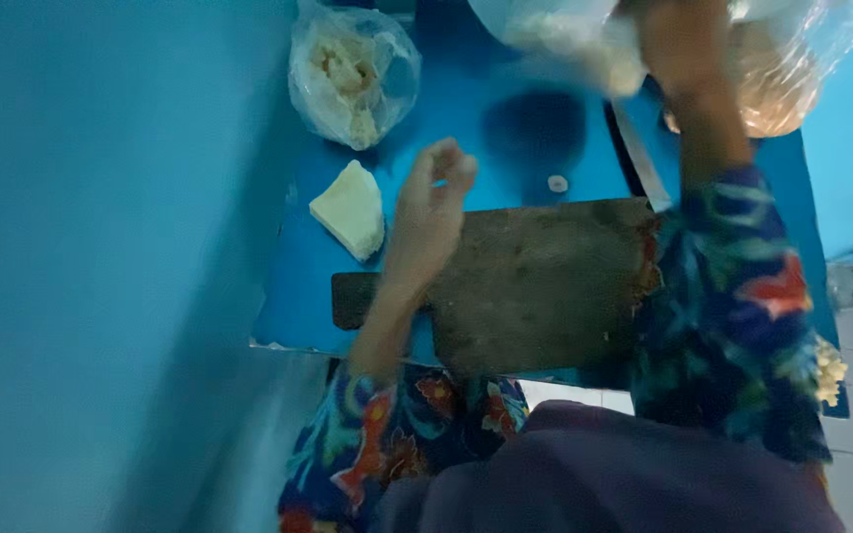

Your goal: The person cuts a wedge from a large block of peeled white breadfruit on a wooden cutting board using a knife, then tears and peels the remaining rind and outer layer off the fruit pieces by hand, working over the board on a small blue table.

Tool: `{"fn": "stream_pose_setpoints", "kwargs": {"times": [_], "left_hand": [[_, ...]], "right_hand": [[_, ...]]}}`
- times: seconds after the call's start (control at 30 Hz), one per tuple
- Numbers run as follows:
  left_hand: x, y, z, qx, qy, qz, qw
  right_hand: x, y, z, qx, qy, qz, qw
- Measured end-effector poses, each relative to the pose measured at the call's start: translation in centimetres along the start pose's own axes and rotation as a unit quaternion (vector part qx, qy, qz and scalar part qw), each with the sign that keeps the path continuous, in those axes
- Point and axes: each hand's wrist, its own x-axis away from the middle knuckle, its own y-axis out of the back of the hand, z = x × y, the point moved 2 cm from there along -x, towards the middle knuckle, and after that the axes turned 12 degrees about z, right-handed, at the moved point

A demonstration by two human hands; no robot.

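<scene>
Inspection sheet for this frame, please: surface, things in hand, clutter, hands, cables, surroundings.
Surface: blue tabletop; dark worn cutting board on it.
Job's things: clear plastic bag with pale pieces, lifted, blurred.
Clutter: knotted bag of pale chunks; pale wedge; knife; small white disc.
Hands: right hand grips the lifted bag; left hand empty, fingers curled, over the board's left edge.
Cables: nothing seen.
Surroundings: blue wall on the left.

Both arms wear short sleeves of dark navy fabric printed with large florals: red-orange blooms, teal and green leaves, some yellow. Left sleeve (387, 434) sits at lower centre of frame; right sleeve (733, 316) at centre right, cuff ending mid-forearm. Plain dark purple garment (604, 474) fills bottom centre. Forearms and hands bare; no rings or watch discernible.
</scene>
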Motion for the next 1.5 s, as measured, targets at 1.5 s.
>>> {"fn": "stream_pose_setpoints", "kwargs": {"times": [1.5], "left_hand": [[1.2, -2.7, -1.2, 0.123, -0.113, 0.029, 0.985]], "right_hand": [[22.0, -4.2, -2.0, -0.412, -0.258, 0.242, 0.840]]}}
